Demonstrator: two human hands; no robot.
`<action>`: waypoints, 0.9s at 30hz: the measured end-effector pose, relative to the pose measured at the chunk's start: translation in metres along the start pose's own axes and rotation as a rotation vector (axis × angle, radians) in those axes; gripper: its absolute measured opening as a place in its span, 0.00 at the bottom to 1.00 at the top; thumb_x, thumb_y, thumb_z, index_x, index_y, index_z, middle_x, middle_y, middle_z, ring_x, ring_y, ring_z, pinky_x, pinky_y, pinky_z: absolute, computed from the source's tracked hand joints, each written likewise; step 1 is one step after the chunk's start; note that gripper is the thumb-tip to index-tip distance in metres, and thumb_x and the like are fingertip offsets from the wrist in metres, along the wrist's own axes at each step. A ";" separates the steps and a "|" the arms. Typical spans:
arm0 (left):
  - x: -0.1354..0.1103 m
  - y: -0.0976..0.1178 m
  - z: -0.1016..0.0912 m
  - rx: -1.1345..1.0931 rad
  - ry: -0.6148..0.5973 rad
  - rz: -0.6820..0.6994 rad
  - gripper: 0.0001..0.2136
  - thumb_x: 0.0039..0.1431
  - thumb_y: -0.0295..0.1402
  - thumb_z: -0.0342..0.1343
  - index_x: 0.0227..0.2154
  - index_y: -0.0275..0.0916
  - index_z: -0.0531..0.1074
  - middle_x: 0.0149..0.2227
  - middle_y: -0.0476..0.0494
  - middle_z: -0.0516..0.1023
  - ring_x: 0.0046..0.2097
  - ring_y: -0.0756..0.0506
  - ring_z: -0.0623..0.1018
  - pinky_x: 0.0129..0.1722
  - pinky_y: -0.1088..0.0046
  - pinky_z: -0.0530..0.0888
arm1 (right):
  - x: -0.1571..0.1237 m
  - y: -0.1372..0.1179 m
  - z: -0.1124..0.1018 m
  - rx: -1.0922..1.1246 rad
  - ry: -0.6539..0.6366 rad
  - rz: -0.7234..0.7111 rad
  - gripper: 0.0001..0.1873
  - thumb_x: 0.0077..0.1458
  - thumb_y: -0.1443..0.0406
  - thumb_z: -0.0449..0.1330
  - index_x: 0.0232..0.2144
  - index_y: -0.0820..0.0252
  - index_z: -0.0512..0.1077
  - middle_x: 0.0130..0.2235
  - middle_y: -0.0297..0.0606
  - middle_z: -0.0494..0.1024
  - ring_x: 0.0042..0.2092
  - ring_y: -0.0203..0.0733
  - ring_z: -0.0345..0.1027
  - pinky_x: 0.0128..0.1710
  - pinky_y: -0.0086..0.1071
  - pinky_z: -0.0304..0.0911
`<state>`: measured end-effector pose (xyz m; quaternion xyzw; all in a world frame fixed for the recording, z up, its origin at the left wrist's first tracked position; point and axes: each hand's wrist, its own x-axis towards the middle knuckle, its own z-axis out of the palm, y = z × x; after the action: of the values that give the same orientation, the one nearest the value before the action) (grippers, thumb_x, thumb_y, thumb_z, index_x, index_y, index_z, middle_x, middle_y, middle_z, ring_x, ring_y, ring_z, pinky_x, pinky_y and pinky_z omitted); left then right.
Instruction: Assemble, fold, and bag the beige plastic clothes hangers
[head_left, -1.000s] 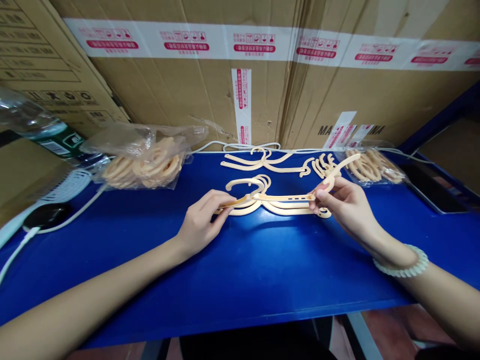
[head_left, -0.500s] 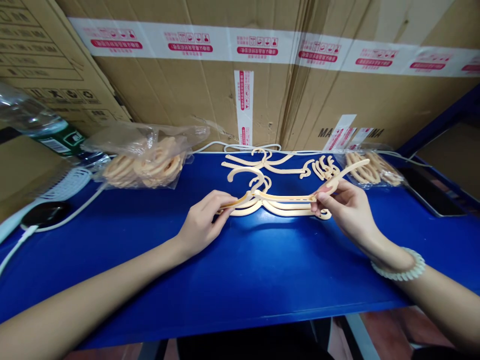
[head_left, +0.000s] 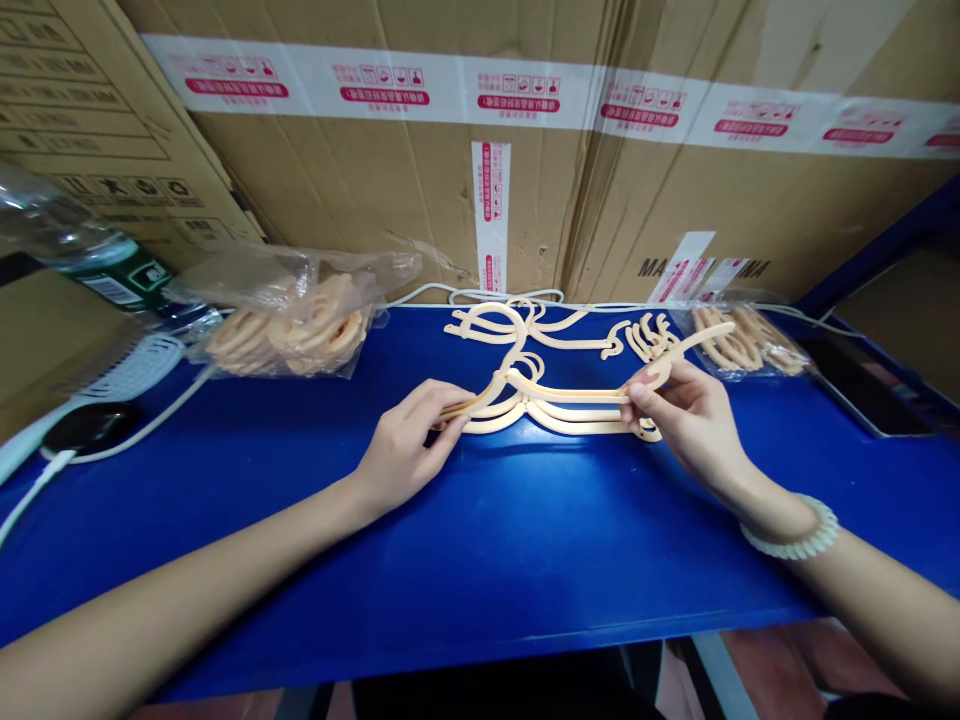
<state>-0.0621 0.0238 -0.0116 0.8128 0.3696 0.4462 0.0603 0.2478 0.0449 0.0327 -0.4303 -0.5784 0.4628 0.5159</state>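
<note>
A beige folding clothes hanger is held up off the blue table between my two hands. My left hand pinches the end of one arm, thumb below and fingers above. With thumb and fingers closed, my right hand grips the opposite arm near its joint, and a slim end piece sticks up to the right past the fingers. The hanger's hook rises in the middle, curling left. Just behind and below it lies another beige hanger, partly covered. One more hanger rests farther back.
Several small curved beige pieces lie at the back right. Clear bags of beige parts stand left and right. A phone, white cable, bottle and black charger border the table. Cardboard boxes wall the back.
The held hanger has tilted, so its hook stands higher and its arm now shows its outer face. Both hands keep their hold in nearly the same places.
</note>
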 end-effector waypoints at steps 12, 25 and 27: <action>0.001 0.001 -0.006 0.036 -0.038 -0.029 0.06 0.65 0.24 0.55 0.43 0.37 0.71 0.41 0.43 0.74 0.41 0.48 0.78 0.37 0.76 0.77 | 0.014 -0.011 -0.018 0.068 0.074 -0.029 0.12 0.45 0.58 0.74 0.32 0.54 0.80 0.33 0.34 0.74 0.29 0.35 0.67 0.23 0.29 0.66; 0.007 -0.007 -0.027 0.250 -0.315 0.225 0.05 0.68 0.26 0.52 0.38 0.38 0.72 0.36 0.43 0.78 0.38 0.45 0.75 0.40 0.66 0.72 | 0.039 -0.041 -0.099 -0.699 -0.498 0.002 0.14 0.50 0.53 0.71 0.31 0.58 0.82 0.32 0.43 0.81 0.33 0.41 0.74 0.34 0.33 0.69; 0.006 -0.006 -0.026 0.265 -0.367 0.258 0.05 0.69 0.27 0.51 0.37 0.38 0.71 0.36 0.43 0.78 0.38 0.45 0.75 0.40 0.66 0.72 | 0.040 -0.037 -0.101 -0.825 -0.616 0.035 0.15 0.52 0.52 0.70 0.31 0.58 0.81 0.31 0.41 0.80 0.32 0.42 0.74 0.33 0.34 0.68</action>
<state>-0.0831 0.0264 0.0052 0.9215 0.3008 0.2428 -0.0379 0.3432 0.0855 0.0805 -0.4511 -0.8308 0.3099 0.1011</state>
